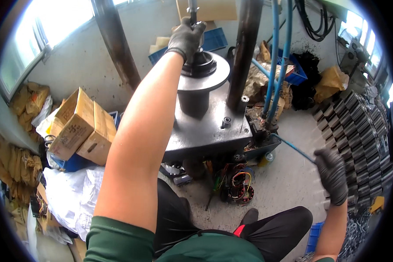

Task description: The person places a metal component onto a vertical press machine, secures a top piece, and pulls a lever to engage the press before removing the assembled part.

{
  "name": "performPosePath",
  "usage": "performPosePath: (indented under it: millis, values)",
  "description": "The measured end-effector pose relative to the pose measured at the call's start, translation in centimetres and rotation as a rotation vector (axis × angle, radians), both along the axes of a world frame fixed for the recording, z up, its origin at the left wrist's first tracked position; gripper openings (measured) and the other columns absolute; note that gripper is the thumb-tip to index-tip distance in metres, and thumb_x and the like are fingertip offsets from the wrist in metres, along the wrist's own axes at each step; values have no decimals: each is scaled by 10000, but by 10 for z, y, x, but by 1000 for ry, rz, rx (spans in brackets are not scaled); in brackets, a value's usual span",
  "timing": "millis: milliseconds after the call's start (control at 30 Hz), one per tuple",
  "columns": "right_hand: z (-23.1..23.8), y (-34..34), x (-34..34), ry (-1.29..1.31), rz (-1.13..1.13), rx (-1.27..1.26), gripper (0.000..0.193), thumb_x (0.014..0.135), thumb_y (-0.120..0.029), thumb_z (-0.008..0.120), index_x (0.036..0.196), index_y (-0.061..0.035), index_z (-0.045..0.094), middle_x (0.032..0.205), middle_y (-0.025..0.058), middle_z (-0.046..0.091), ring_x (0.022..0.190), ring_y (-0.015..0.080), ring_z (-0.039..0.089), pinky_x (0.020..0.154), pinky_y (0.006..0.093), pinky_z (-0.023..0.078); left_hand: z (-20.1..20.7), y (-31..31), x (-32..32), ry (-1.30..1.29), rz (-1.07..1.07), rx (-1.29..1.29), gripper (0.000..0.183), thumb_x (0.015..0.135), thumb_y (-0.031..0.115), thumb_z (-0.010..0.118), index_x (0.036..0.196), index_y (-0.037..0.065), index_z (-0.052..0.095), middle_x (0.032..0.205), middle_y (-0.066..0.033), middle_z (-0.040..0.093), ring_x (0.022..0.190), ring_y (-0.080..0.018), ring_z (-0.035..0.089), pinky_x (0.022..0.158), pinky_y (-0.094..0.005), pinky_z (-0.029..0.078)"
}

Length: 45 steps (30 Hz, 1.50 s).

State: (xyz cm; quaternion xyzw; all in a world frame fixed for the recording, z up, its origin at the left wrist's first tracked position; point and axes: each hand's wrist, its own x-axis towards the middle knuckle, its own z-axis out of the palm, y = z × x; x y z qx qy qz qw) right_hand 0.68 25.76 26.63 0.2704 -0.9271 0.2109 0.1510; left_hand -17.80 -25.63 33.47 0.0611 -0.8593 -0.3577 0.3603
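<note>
Right Hand (332, 177) on a Blue Rod (294, 149), Left Hand (185, 40) Around an Upright Shaft (192, 9)

Nearest to the camera were the person's dark trousers (275, 227), with the knees set apart. To the right of them, the right hand wore a dark glove and was curled. The thin blue rod ran slantwise from the foot of the machine into this hand, and the fingers were closed on its end; how firmly, I could not tell.

Between the knees and the machine, a bundle of coloured wires (241, 178) lay on the floor, and a yellowish bottle (266, 159) stood near it.

Farther on was the heavy metal table (209, 136). Upon it a dark pedestal (194, 102) carried a wide round plate (220, 78), and a black ring (200, 69) sat on the middle of this plate.

Directly above the ring, the left hand, also gloved, was clamped on the shaft, which came out over the knuckles. The fingers were together; their tips were partly hidden. The shaft was thus inside the left hand, and the plate was just below it.

Behind stood two dark columns (245, 48), one at each side, and a blue tray (215, 39) near the wall.
</note>
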Motion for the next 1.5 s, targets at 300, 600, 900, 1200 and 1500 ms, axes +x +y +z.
performPosePath:
  millis: [300, 600, 900, 1200, 1500]
  values:
    - [48, -14, -124, 818, 166, 285, 170, 930, 55, 593, 1088, 2, 628, 1040, 151, 672, 887, 302, 699, 738, 392, 586, -4, -3, -3, -1, 1, -27, 636, 974, 588, 613, 1361, 88, 545, 1218, -194, 713, 1152, -359, 681, 1012, -447, 512]
    - [77, -51, -175, 649, 66, 180, 98, 968, -107, 622, 985, -21, 666, 922, 188, 687, 837, 365, 691, 732, 415, 556, 0, -3, -4, 2, -12, 14, 643, 972, 617, 617, 1308, 71, 564, 1138, -198, 714, 1089, -363, 692, 957, -433, 525]
    - [84, -67, -164, 368, -215, -5, 245, 974, -271, 575, 945, -54, 686, 907, 216, 694, 877, 403, 695, 813, 479, 562, -5, -25, -25, -9, -168, -30, 598, 840, 192, 875, 1290, 91, 495, 1018, -101, 672, 947, -188, 667, 803, -342, 581]
    - [89, -71, -155, 291, -331, 12, 190, 909, -170, 606, 1023, -55, 706, 952, 209, 720, 916, 386, 705, 853, 458, 572, -8, -19, -38, 60, -302, 117, 527, 842, -42, 805, 1262, 133, 539, 955, -25, 608, 846, -135, 596, 727, -310, 563]
    - [81, -67, -159, 311, -312, -40, 157, 895, -108, 594, 1001, -50, 695, 932, 241, 707, 892, 413, 699, 815, 476, 572, -32, 54, 54, 198, -1124, 620, 161, 1027, 242, 622, 1085, 118, 537, 792, 10, 461, 716, -118, 504, 671, -305, 470]
